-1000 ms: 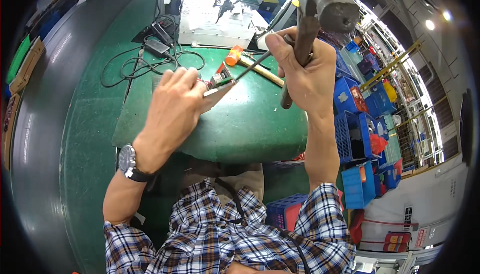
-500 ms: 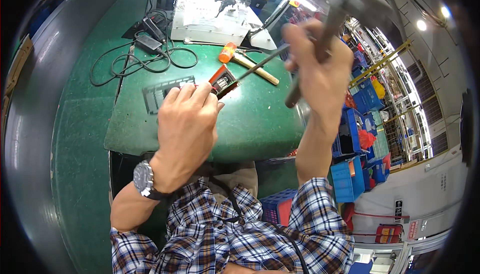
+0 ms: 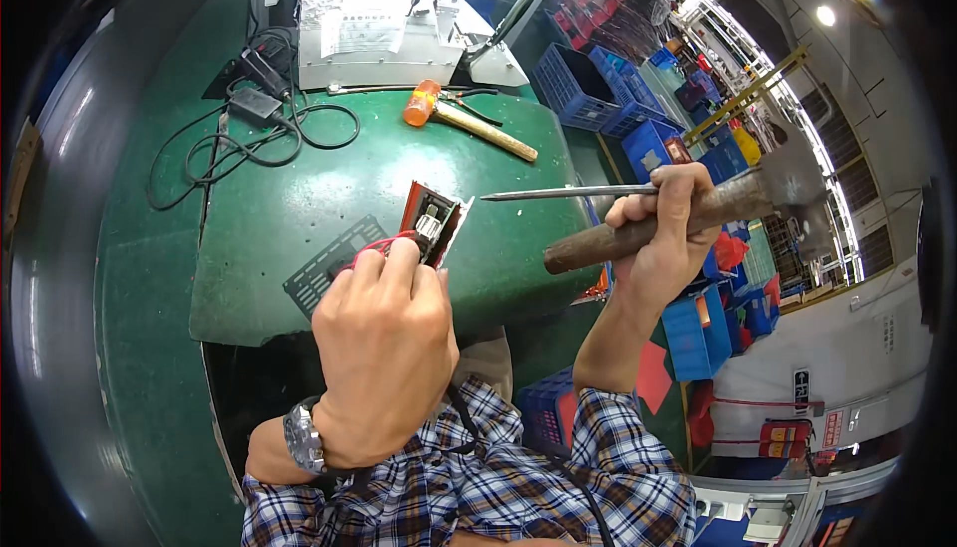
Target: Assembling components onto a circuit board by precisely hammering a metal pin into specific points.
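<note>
My left hand (image 3: 384, 348) is closed on the near end of a small electronic module (image 3: 431, 226) with a red casing, which stands tilted on the green bench. Red wires (image 3: 377, 244) run out beside my fingers, and a circuit board with silvery parts shows inside the casing. Partly under that hand lies a black slotted plate (image 3: 311, 283). To the right, my right hand (image 3: 663, 233) grips a hammer (image 3: 588, 248) by its wooden handle, its head blurred at the far right. The same hand holds a thin pointed metal rod (image 3: 568, 192), its tip just right of the module, apart from it.
An orange-headed mallet (image 3: 483, 131) lies beyond the module, with pliers (image 3: 469, 101) behind it. Black power adapters (image 3: 255, 105) with looped cable sit at the back left, beside a white box (image 3: 349, 70). Blue crates (image 3: 573, 88) stand past the bench's right side.
My right hand has come down and right with the hammer and rod; the rod's tip, earlier at the module, is now clear of it. My left hand still holds the module. The view has shifted.
</note>
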Tool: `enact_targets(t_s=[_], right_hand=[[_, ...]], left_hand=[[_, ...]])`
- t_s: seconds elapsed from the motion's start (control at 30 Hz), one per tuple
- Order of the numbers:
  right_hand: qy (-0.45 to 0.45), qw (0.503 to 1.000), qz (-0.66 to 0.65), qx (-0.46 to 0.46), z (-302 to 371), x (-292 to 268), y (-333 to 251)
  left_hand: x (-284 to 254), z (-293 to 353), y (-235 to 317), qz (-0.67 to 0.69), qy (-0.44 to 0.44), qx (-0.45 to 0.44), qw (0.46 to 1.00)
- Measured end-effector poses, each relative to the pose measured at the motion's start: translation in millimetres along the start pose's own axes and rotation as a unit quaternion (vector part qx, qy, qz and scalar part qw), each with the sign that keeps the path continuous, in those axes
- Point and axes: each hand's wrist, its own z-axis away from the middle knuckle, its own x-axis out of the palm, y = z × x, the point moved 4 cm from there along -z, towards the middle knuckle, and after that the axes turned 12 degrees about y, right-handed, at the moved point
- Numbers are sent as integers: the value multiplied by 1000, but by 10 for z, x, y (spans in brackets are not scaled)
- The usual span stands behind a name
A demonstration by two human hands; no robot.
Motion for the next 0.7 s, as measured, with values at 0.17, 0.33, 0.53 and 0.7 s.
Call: enact_targets(t_s=[0.17,0.33,0.53,0.7], right_hand=[[3,1000,-17,-15,59,-9,-29],[17,999,19,-33,79,50,-19],[87,995,12,-52,-13,-11,-26],[89,995,10,-48,-100,-149,49]], left_hand=[[-2,-40,-42,41,18,-19,999],[42,-82,-35,25,13,-2,1000],[402,-414,16,-31,19,45,998],[489,-439,55,30,-14,26,999]])
